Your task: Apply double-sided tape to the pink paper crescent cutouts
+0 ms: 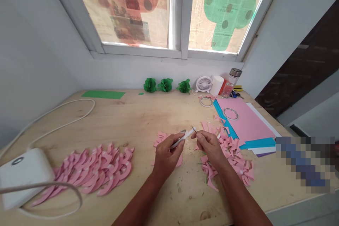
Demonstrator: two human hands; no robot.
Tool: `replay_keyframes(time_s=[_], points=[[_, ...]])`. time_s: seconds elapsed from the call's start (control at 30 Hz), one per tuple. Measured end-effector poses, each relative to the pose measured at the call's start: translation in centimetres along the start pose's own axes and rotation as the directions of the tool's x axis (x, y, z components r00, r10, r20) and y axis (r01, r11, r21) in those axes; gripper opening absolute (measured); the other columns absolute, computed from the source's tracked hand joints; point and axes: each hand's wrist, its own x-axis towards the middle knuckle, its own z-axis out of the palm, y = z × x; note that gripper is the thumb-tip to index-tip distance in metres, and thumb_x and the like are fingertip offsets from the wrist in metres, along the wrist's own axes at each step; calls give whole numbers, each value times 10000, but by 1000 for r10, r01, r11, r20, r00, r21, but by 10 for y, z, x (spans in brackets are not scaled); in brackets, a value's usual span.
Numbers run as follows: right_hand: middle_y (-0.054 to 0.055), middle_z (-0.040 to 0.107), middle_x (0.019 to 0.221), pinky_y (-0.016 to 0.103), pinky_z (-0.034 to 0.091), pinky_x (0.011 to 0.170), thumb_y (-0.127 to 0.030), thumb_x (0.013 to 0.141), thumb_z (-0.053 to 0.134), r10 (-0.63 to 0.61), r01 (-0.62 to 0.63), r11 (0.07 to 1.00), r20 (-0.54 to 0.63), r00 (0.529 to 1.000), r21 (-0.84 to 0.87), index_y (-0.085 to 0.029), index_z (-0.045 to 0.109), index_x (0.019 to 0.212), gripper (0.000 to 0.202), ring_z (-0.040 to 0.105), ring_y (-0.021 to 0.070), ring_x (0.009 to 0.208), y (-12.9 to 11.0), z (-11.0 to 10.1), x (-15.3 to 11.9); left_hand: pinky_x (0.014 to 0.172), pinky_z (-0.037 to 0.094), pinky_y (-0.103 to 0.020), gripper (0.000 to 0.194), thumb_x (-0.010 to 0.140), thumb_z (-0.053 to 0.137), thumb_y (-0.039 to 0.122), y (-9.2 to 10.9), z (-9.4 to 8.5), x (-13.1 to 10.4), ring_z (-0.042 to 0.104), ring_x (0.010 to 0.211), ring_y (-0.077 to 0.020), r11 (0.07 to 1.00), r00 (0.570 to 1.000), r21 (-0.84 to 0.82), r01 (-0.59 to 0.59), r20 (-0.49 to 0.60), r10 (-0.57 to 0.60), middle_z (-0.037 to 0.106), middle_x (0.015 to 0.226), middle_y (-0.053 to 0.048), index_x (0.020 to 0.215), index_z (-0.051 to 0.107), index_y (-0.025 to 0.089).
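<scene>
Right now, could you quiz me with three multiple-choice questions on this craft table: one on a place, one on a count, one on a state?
1. Where is the small white fan?
A. under the window, at the table's back
B. by the left cable
C. on the floor

2. How many green paper balls stand at the back?
A. one
B. three
C. five

3. What is the left hand doing?
A. lying flat
B. gripping a white strip
C. holding a cup

Answers: A, it stands by the wall; B, three in a row; B, fingers close around it.

Thin white strip [182, 138], tilted, pinched between both hands
</scene>
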Motion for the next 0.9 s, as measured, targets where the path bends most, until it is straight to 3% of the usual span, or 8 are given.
replay_keyframes(time_s=[0.9], points=[[-36,378,553,218,233,459,-460,793,493,-78,53,979,-121,990,-196,-155,621,772,331,318,92,507,2,4,-2,462,460,-161,159,761,570,195,1,0,0,547,514,-81,1000,997,-17,25,-68,-26,652,687,-27,900,637,157]])
